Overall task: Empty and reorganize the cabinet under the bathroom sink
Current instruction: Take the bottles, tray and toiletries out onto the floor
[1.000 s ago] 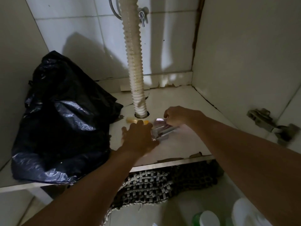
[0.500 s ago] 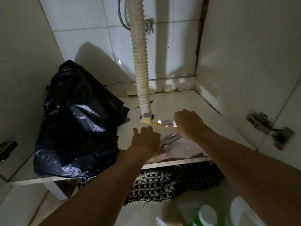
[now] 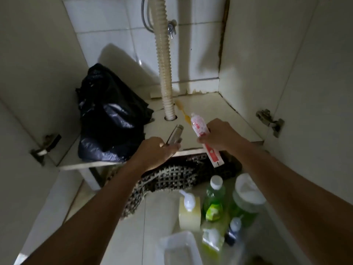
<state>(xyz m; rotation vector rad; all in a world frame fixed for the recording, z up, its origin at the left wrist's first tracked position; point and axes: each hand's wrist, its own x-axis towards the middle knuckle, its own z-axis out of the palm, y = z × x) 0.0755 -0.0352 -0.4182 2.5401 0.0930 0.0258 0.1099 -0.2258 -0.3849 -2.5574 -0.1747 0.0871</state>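
Cabinet floor (image 3: 214,115); toothpaste tube (image 3: 202,134) in right hand (image 3: 219,135)

- Black bag (image 3: 110,119): thin, crinkled, glossy plastic.
- Drain hose (image 3: 164,60): ribbed cream plastic.
- Wall tiles (image 3: 114,25): smooth, glazed.
- Mat (image 3: 172,176): coarse woven cloth.
- Hinge (image 3: 270,121): dull metal.
- Toothpaste tube (image 3: 202,134): glossy plastic.

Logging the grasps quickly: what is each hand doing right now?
Left hand: closed on a silvery metal object.
Right hand: closed on a toothpaste tube.
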